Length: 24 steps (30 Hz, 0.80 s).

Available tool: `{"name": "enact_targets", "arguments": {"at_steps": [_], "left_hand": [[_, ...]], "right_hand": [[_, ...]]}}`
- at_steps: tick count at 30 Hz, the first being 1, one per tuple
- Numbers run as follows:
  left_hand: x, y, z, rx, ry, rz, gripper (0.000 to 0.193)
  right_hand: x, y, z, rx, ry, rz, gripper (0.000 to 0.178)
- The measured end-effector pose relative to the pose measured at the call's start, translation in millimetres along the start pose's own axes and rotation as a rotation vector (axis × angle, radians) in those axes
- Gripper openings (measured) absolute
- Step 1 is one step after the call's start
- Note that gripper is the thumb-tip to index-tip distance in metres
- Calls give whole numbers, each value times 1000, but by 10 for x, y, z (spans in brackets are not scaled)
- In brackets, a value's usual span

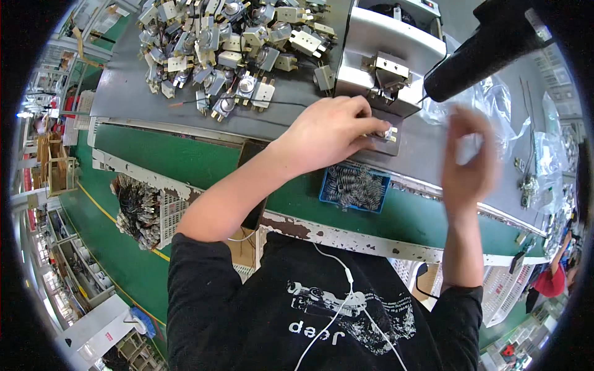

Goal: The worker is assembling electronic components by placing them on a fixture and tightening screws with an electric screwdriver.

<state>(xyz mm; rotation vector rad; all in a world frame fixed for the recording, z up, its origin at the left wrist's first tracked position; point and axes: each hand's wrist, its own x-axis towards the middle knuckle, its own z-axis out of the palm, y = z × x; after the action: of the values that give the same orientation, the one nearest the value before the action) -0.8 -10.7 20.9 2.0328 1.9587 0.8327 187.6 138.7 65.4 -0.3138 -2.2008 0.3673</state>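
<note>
My left hand (331,131) reaches in front of a metal bench machine (391,68). Its thumb and fingers close on a small part with brass-coloured terminals (390,133) at the machine's base plate; the fingers cover much of that part. My right hand (470,157) is raised over the right side of the bench, smeared by motion, so its grip cannot be made out. A blue tray (323,196) full of small metal coil springs (354,187) sits just below my left hand. At the back left lies a heap of similar grey and white components with brass terminals (229,49).
A thick black cylinder (476,59) juts in from the upper right. Clear plastic bags (495,102) and thin metal rods with fittings (529,185) lie on the right. Below the bench at left, a white crate (173,213) stands by a bundle of dark wired parts (137,210).
</note>
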Motion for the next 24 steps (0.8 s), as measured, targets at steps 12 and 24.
{"name": "enact_targets", "arguments": {"at_steps": [12,24], "left_hand": [[45,-148,264,-85,227,132,30],[52,-132,198,-99,158,98,25]], "right_hand": [[811,70,-5,732,75,3,34],[919,-201,-293,1966,-195,300,57]]}}
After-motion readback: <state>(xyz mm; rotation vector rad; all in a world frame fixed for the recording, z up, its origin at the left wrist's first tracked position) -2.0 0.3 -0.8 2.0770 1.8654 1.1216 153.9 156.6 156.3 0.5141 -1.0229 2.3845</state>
